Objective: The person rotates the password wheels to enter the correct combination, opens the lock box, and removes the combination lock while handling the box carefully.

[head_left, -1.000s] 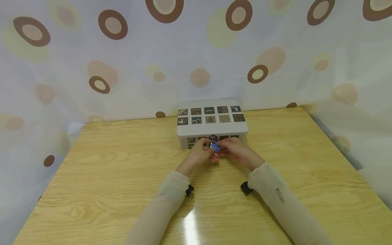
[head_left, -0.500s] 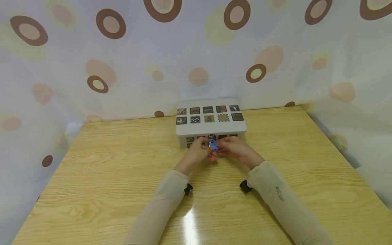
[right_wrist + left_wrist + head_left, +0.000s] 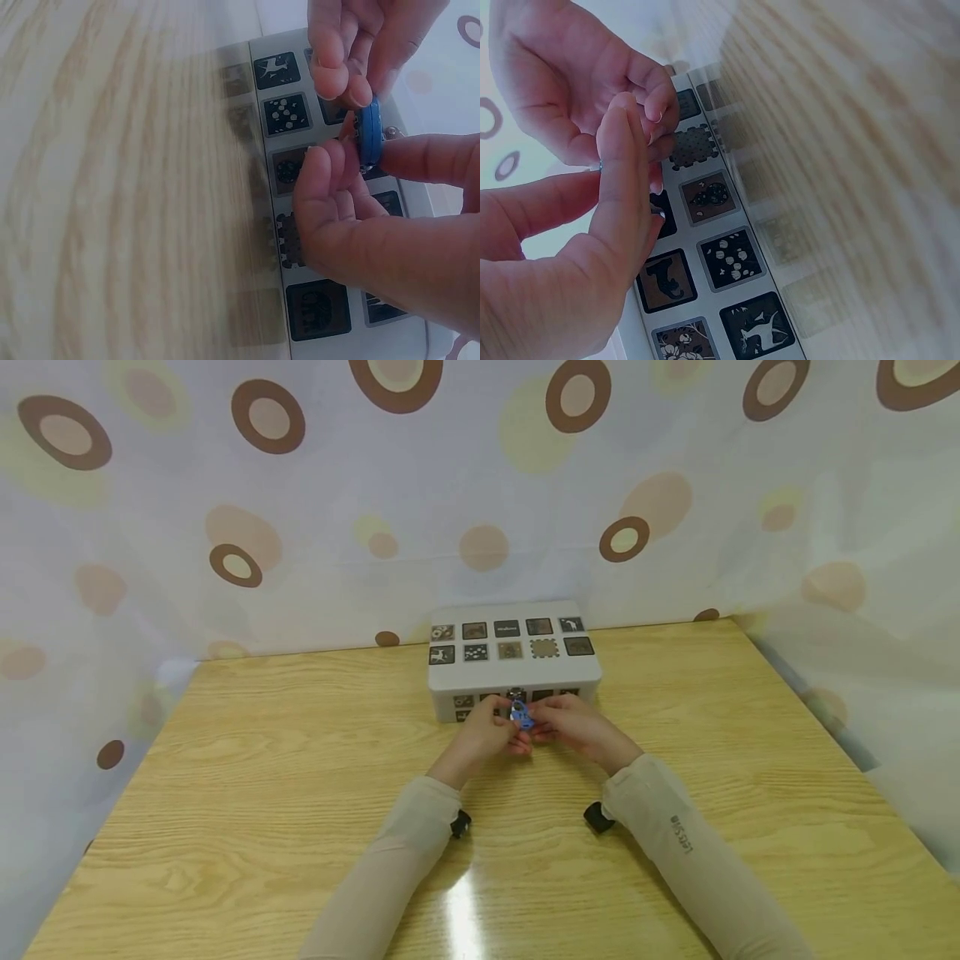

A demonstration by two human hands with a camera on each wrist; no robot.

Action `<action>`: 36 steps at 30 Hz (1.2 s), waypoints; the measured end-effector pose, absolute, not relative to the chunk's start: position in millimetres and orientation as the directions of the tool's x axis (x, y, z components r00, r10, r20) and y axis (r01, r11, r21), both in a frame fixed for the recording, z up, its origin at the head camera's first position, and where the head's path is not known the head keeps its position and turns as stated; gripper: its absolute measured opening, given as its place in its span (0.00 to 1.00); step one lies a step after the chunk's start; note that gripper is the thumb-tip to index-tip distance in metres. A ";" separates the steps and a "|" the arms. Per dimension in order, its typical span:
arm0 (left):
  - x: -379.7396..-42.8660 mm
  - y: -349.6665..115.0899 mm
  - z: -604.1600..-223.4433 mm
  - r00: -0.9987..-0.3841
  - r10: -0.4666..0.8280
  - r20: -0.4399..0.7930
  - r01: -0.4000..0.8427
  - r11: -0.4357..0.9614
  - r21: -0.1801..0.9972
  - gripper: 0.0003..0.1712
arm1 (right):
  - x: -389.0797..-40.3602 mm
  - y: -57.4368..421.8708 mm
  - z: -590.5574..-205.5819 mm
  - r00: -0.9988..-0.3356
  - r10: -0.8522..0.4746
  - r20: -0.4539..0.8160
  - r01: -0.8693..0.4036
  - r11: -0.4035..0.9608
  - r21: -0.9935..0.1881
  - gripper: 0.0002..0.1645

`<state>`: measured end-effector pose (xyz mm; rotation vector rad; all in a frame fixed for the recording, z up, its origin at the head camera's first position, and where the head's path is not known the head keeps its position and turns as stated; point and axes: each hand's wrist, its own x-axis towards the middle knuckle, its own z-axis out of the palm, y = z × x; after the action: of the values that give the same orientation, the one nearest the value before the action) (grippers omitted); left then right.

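A small blue padlock [image 3: 522, 718] is at the metal clasp [image 3: 516, 694] on the front of a white box [image 3: 517, 672]. My left hand [image 3: 483, 735] pinches it from the left. On the other side my right hand [image 3: 577, 727] holds it between thumb and curled fingers. The right wrist view shows the padlock [image 3: 369, 135] edge-on between the fingers of both hands. My left hand [image 3: 577, 247] hides nearly all of it in the left wrist view. Whether the shackle passes through the clasp cannot be made out.
The box, with square picture prints on lid and front, stands at the back of a wooden table [image 3: 300, 793]. Behind it hangs a white curtain [image 3: 420, 510] with brown and yellow circles. Black wrist straps [image 3: 598, 817] show below the sleeves.
The whole head view has shifted slightly. Both hands stay at the clasp with the padlock between them, which has tilted a little.
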<state>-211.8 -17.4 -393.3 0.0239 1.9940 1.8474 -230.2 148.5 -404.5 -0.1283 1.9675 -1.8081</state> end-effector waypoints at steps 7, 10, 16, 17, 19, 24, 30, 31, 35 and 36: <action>-212.5 -18.0 -392.5 -0.913 0.292 -0.286 -0.267 0.104 0.958 0.23 | -230.4 147.1 -404.2 -0.891 -0.360 -0.276 0.245 0.131 -0.961 0.25; -212.7 -19.4 -389.9 -0.913 0.286 -0.292 -0.275 0.099 0.956 0.23 | -232.0 145.8 -403.8 -0.888 -0.357 -0.289 0.270 0.104 -0.957 0.24; -212.8 -21.7 -388.5 -0.912 0.292 -0.289 -0.270 0.104 0.957 0.22 | -232.5 144.8 -402.2 -0.877 -0.373 -0.304 0.306 0.054 -0.950 0.25; -212.9 -21.6 -388.6 -0.910 0.293 -0.292 -0.273 0.105 0.956 0.22 | -232.3 144.9 -401.9 -0.876 -0.374 -0.304 0.308 0.053 -0.950 0.25; -213.0 -21.5 -388.2 -0.908 0.294 -0.300 -0.280 0.107 0.954 0.23 | -231.9 145.2 -401.8 -0.875 -0.377 -0.303 0.305 0.056 -0.951 0.25; -213.4 -20.6 -388.3 -0.905 0.294 -0.309 -0.290 0.105 0.951 0.23 | -232.4 146.4 -403.3 -0.875 -0.381 -0.300 0.302 0.057 -0.952 0.25; -213.1 -18.9 -390.2 -0.905 0.290 -0.310 -0.291 0.109 0.951 0.22 | -231.8 147.5 -405.4 -0.872 -0.389 -0.299 0.301 0.056 -0.952 0.26; -212.9 -18.6 -390.4 -0.905 0.290 -0.311 -0.291 0.110 0.950 0.23 | -231.4 147.6 -405.3 -0.872 -0.386 -0.301 0.303 0.058 -0.951 0.25; -212.5 -17.4 -391.2 -0.906 0.288 -0.309 -0.290 0.110 0.951 0.23 | -230.6 148.1 -404.9 -0.873 -0.381 -0.304 0.307 0.056 -0.950 0.25; -212.2 -17.2 -391.0 -0.907 0.288 -0.308 -0.288 0.111 0.951 0.23 | -230.5 148.5 -405.1 -0.873 -0.384 -0.302 0.304 0.055 -0.951 0.25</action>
<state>-212.2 -17.2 -391.0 -0.0004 1.9774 1.8481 -230.5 148.5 -405.1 -0.0797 1.8556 -1.8688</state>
